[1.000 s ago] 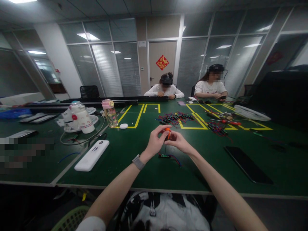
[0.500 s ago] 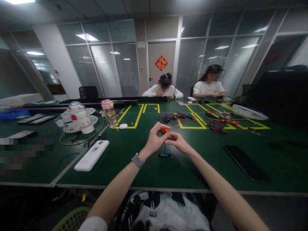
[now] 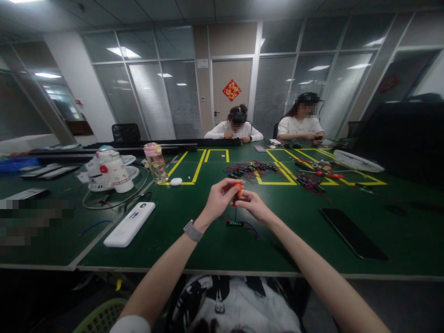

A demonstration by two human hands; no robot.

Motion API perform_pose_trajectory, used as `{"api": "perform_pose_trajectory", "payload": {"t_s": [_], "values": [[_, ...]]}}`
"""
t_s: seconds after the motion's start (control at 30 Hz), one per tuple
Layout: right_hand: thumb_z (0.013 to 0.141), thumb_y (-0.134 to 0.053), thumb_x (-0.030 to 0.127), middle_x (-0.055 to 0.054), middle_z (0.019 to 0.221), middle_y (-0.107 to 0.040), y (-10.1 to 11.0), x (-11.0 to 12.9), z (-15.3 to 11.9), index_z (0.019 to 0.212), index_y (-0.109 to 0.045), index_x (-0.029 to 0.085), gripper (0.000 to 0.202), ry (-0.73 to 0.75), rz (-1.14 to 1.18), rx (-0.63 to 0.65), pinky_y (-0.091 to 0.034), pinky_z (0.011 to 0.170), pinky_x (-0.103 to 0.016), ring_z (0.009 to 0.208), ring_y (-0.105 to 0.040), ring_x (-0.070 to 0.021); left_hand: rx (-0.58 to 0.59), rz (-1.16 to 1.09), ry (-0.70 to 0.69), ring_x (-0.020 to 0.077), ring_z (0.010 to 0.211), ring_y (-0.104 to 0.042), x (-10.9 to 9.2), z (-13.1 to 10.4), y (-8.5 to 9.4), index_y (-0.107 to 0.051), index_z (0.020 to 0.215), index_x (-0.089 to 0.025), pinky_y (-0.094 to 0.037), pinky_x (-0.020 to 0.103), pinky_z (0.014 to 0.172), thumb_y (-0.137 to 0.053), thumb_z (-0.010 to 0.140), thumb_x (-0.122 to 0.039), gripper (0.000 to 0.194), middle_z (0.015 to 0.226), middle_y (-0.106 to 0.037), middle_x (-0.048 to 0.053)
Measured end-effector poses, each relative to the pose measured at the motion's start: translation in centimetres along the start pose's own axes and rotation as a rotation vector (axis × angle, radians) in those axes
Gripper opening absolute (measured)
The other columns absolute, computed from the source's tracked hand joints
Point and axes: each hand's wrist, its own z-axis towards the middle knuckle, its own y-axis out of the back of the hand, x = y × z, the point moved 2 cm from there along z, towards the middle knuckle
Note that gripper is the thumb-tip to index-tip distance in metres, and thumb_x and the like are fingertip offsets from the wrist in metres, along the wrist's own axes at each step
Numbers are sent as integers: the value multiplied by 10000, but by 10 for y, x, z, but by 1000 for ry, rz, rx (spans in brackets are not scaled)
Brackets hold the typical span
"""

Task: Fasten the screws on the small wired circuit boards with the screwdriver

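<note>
"How's the light?"

"Dim and greyish overall. A ceiling lamp (image 3: 31,1) shows white at the upper left corner, and the glass panels (image 3: 147,104) across the upper frame throw back pale glare."

"Darkest parts?"

"The far right, nearly black, and the strip below the green table (image 3: 138,254). Shadows on its top are faint."

"Is it sharp?"

"Soft throughout (fine detail on the circuit board (image 3: 235,223), just below centre, smears together). The orange handle (image 3: 237,190) stands out by colour. Toward both sides, uprights lean outward, stretched by the lens, and mosaic squares blot out a patch at mid-left."
</note>
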Motion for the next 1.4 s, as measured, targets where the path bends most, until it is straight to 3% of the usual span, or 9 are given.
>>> {"api": "perform_pose_trajectory", "payload": {"t_s": [0.2, 0.33, 0.53, 0.67, 0.93, 1.1, 1.2, 1.3, 1.4], "values": [[723, -753, 381, -56, 861, -722, 1, 8, -4, 853, -662, 159, 273, 33, -134, 33, -487, 849, -371, 825, -663, -200, -4, 107, -18, 182, 893, -687, -7, 2, 3, -704, 957, -158, -540, 300, 820, -637, 857, -252, 152, 951, -718, 80], [706, -767, 365, -58, 876, -707, 10, 7, -12, 879, -690, 155, 283, 56, -434, 32, -483, 823, -357, 840, -638, -208, -11, 169, -70, 165, 863, -671, -11, 2, 4, -710, 942, -166, -533, 279, 785, -625, 863, -225, 130, 924, -698, 62], [673, -778, 276, -56, 838, -682, 13, -3, -25, 974, -712, 144, 336, -79, -790, 232, -480, 693, -304, 751, -606, -192, -67, 206, -82, 161, 824, -655, -12, -1, 2, -708, 913, -169, -533, 281, 759, -640, 849, -228, 110, 898, -692, 55], [710, -695, 162, -43, 795, -647, 5, -6, -29, 969, -718, 164, 260, -29, -974, 249, -445, 646, -277, 687, -568, -166, -132, 215, -79, 154, 782, -643, -12, 0, 3, -702, 880, -165, -526, 276, 720, -658, 828, -225, 90, 864, -679, 48], [725, -672, 124, -32, 771, -621, 1, -7, -29, 898, -695, 157, 178, -43, -960, 258, -431, 634, -265, 684, -557, -165, -183, 269, -127, 117, 685, -572, -14, 0, -2, -690, 815, -168, -475, 240, 635, -710, 790, -246, 85, 775, -613, 14], [732, -676, 140, -29, 774, -618, 4, -9, -28, 910, -692, 162, 179, -47, -924, 256, -429, 630, -262, 689, -556, -164, -259, 416, -235, 117, 659, -518, -11, -3, 0, -662, 761, -178, -438, 241, 616, -765, 756, -287, 150, 720, -552, -11], [737, -676, 155, -27, 772, -618, 5, -10, -28, 913, -693, 162, 178, -58, -908, 270, -429, 621, -259, 677, -555, -160, -328, 550, -302, 139, 705, -537, -8, -5, 8, -674, 807, -196, -461, 270, 671, -712, 810, -331, 141, 748, -559, 3], [738, -677, 165, -16, 749, -606, 6, -10, -27, 910, -696, 164, 174, -43, -896, 277, -427, 612, -254, 661, -550, -152, -276, 587, -314, 180, 888, -606, -8, -5, 14, -687, 882, -200, -486, 329, 818, -552, 921, -279, 162, 900, -646, 53], [739, -679, 179, -9, 730, -599, 7, -11, -26, 905, -698, 167, 168, -29, -880, 280, -421, 596, -248, 646, -544, -147, -190, 447, -258, 201, 1038, -626, -8, -4, 14, -694, 979, -201, -488, 362, 918, -516, 938, -258, 191, 1076, -685, 73]]}}
